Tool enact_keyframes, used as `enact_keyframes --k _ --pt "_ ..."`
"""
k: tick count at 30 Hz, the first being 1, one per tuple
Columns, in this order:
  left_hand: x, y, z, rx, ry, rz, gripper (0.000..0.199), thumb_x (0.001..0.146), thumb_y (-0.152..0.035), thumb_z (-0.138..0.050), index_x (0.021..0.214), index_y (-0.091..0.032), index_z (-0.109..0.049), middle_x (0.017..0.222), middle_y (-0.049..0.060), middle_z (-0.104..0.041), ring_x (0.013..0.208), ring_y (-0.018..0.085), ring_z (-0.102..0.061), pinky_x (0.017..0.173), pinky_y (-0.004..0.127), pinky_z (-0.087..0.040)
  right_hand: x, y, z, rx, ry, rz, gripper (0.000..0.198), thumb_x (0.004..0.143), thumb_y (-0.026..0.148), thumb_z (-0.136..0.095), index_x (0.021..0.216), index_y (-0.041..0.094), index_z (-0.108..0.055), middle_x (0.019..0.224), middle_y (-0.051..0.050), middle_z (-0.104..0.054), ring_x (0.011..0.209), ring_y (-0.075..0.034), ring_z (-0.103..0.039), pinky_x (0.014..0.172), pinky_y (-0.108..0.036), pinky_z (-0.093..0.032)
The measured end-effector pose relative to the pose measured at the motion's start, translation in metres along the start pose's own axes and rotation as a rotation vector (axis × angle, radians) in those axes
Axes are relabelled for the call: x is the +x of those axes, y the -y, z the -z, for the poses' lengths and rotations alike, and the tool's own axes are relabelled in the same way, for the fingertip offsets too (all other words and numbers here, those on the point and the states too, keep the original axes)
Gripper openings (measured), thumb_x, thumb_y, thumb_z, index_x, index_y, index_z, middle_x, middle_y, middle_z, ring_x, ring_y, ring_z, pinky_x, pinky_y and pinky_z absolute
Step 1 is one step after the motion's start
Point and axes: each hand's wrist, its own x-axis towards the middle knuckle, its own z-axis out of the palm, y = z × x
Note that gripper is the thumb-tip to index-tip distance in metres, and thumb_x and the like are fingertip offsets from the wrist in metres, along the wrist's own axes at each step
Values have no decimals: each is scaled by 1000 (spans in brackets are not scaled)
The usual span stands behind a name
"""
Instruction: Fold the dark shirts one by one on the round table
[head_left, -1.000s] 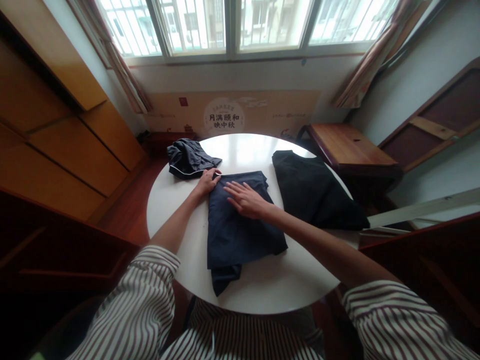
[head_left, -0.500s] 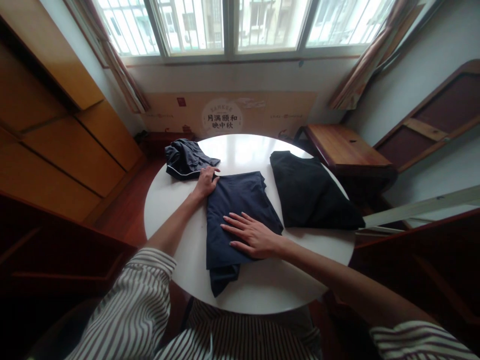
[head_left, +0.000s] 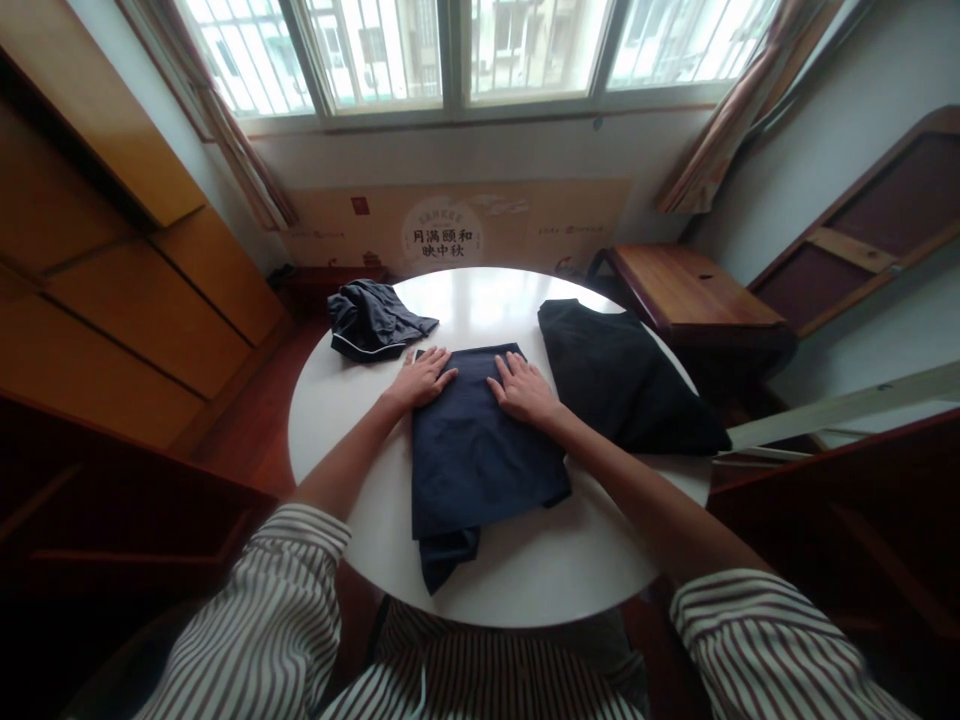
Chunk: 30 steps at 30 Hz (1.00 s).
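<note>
A dark navy garment (head_left: 480, 450) lies folded flat on the white round table (head_left: 360, 480), with a small flap poking out at its near left corner. My left hand (head_left: 425, 377) rests on its far left corner, fingers stretched out. Flat on its far right part lies my right hand (head_left: 523, 388), fingers spread. Neither hand is closed around the cloth. A crumpled dark garment with white piping (head_left: 375, 320) sits beyond my left hand. To the right is a folded black garment (head_left: 622, 380), its right tip reaching the table's edge.
A low wooden table (head_left: 690, 285) stands behind the round table at right. Wooden cabinets (head_left: 112, 320) line the left wall. A beige printed panel (head_left: 525, 220) leans below the windows, and a dark framed board (head_left: 870, 220) is against the right wall.
My right hand has moved from the garment's near middle to its far right part. My left hand has shifted slightly right and nearer, onto the cloth. The garment's right edge lies flatter.
</note>
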Motion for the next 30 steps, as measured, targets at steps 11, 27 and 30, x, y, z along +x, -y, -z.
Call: enact_keyframes --k 11,27,30 --pt "3 6 0 7 31 62 55 103 -41 -26 153 -19 -34 160 9 -28 150 25 -20 118 59 -13 -8 35 21 56 -82 273 59 103 40 -31 148 3 -40 154 -22 -38 146 -31 -29 119 -54 -15" --pt "4 6 2 -34 -114 52 48 102 -30 -29 146 -20 -44 157 9 -37 148 25 -26 118 56 -20 -115 72 16 585 191 710 57 103 49 -32 149 16 -43 154 -12 -42 142 -21 -38 118 -37 -27" --pt "-1 -3 17 -81 -326 96 46 99 -25 -30 136 -13 -55 143 15 -53 135 25 -45 115 43 -32 -87 50 31 631 -41 436 44 104 38 -33 131 16 -59 128 -12 -64 120 -21 -59 106 -34 -42"
